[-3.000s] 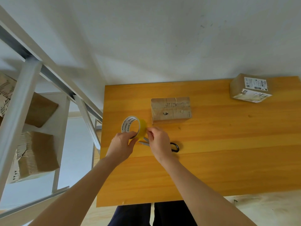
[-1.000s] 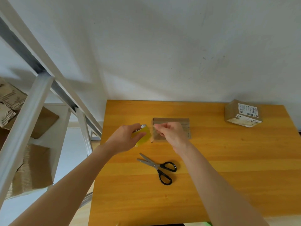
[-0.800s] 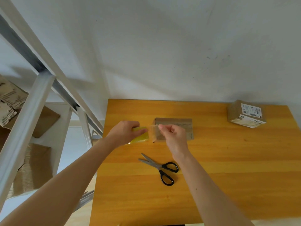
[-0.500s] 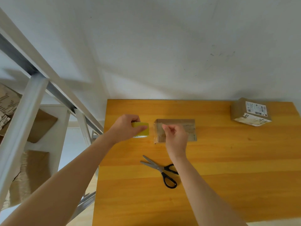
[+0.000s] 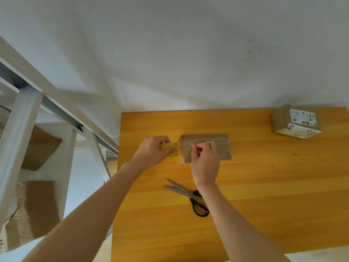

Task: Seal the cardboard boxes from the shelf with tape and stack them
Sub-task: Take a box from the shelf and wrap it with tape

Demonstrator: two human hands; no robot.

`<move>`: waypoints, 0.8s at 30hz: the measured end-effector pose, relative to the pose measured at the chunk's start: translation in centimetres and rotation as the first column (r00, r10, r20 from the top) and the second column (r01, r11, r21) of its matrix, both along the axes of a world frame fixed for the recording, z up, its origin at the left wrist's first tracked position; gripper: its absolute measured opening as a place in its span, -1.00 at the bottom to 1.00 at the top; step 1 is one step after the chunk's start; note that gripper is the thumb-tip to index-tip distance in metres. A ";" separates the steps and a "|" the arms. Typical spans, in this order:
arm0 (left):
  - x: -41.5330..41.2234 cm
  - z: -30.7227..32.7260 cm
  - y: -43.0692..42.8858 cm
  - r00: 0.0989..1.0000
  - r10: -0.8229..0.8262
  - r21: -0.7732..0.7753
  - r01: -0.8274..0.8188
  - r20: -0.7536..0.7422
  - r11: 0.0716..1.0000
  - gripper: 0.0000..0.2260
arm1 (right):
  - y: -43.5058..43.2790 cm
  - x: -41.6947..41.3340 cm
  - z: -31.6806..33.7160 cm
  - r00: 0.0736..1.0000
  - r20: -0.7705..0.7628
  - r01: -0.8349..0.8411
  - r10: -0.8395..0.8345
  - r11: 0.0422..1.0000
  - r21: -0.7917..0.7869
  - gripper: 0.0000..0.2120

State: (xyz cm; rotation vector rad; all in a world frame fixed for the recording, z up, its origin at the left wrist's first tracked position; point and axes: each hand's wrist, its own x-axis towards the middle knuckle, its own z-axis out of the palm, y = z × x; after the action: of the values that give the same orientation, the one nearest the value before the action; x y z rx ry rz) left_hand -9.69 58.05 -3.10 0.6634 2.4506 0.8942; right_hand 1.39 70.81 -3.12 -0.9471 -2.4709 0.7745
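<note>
A flat brown cardboard box (image 5: 219,141) lies on the orange wooden table (image 5: 264,186). My left hand (image 5: 153,151) grips a yellow tape roll (image 5: 171,149) just left of the box's left end. My right hand (image 5: 204,159) hovers over the box top, its fingers pinching the clear tape end against the cardboard. A strip of tape runs from the roll across the left part of the box. A second cardboard box (image 5: 294,121) with white labels sits at the far right corner.
Black-handled scissors (image 5: 188,195) lie on the table near my right wrist. A white metal shelf (image 5: 22,129) stands to the left, holding several worn cardboard boxes (image 5: 30,210). A white wall rises behind the table.
Both hands lifted the roll from above the scissors to the box. My right hand pulled the tape end rightward over the box top while the left hand moved the roll to its left end.
</note>
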 end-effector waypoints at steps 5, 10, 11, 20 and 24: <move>0.1 -0.5 0.2 0.998 0.038 0.034 -0.040 0.048 0.999 -0.76 | 0.8 -0.1 0.0 0.995 -0.063 0.064 -0.076 0.984 -0.168 -0.47; 0.3 -0.9 0.9 0.998 0.013 0.041 -0.016 0.056 0.999 -0.75 | 0.7 0.6 -0.6 0.893 0.238 -0.431 0.383 0.879 0.202 -0.41; 0.2 -1.0 0.9 0.998 0.018 0.045 -0.021 0.056 0.999 -0.74 | 0.9 0.7 -0.9 0.793 0.364 -0.573 0.488 0.801 0.174 -0.31; 0.7 -0.8 0.7 0.997 -0.037 -0.032 0.039 0.063 0.999 -0.55 | 1.5 -0.4 -1.2 0.625 0.646 -0.681 0.438 0.711 0.176 -0.02; 1.3 -0.7 -0.5 0.986 -0.144 -0.061 0.149 0.080 0.987 -0.45 | 1.6 -1.3 -0.2 0.641 0.631 -0.667 0.437 0.724 0.175 -0.10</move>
State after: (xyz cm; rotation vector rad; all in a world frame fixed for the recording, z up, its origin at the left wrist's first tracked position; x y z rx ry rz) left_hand -8.37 57.51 -3.79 0.7607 2.3204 0.7635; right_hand 0.08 72.41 -3.33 -0.2131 -3.3370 0.1017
